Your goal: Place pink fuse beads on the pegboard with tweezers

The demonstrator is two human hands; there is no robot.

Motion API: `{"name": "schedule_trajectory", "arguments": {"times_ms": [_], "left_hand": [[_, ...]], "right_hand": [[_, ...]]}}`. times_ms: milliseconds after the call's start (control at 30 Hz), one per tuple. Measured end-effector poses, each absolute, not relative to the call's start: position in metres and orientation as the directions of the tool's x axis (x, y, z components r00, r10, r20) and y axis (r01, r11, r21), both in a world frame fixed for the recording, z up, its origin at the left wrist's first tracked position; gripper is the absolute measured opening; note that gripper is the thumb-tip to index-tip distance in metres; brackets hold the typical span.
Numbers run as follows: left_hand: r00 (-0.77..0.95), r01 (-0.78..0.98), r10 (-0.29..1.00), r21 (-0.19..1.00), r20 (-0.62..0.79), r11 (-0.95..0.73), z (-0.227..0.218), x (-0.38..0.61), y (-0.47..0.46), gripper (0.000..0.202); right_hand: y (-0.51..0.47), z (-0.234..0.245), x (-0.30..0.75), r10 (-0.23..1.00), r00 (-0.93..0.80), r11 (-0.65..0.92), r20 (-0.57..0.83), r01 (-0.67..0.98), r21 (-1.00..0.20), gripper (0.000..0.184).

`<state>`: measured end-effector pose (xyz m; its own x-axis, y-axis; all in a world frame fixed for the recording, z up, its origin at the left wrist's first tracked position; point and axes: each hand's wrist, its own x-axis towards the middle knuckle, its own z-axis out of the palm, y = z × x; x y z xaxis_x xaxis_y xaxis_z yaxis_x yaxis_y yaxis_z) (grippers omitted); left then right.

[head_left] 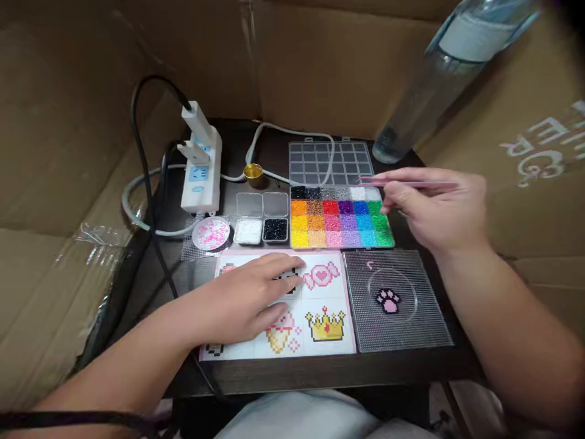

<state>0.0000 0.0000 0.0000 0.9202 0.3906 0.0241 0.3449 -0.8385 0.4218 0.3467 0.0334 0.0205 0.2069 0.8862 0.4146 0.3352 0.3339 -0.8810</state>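
My left hand (249,299) lies flat with fingers stretched out on a white pattern sheet (326,299) printed with a candy, a crown and an ice cream. My right hand (439,213) is closed on pink tweezers (402,182), whose tips hover over the top right of a bead box (340,222) with many coloured compartments. Right of the sheet lies a clear pegboard (411,329) carrying a small pink and black paw made of beads.
A white power strip (201,167) with plugs and cables stands at the back left. Near it are a round dish of pink beads (211,233), small boxes of white and black beads (261,230), a gold cap (253,174) and the box's clear lid (329,161). A clear bottle (439,73) leans at the back right. Cardboard walls surround the dark table.
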Motion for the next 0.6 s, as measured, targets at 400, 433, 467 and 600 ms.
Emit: {"name": "schedule_trajectory", "arguments": {"times_ms": [400, 433, 467, 600], "left_hand": [[0.912, 0.356, 0.411, 0.47, 0.015, -0.808, -0.003, 0.004, -0.001, 0.042], [0.914, 0.351, 0.406, 0.467, 0.019, -0.811, -0.003, 0.004, -0.001, 0.042], [0.916, 0.346, 0.402, 0.463, 0.023, -0.816, -0.003, 0.004, -0.001, 0.042], [0.913, 0.348, 0.406, 0.443, 0.039, -0.826, -0.004, 0.004, 0.0, 0.041]], "right_hand": [[0.044, 0.021, 0.361, 0.967, 0.109, 0.223, 0.23, 0.073, -0.972, 0.019], [0.042, 0.018, 0.361, 0.964, 0.12, 0.23, 0.239, 0.082, -0.97, 0.018], [0.04, 0.015, 0.36, 0.96, 0.132, 0.236, 0.246, 0.091, -0.968, 0.016], [0.029, 0.018, 0.361, 0.952, 0.165, 0.237, 0.258, 0.134, -0.962, 0.011]]}}
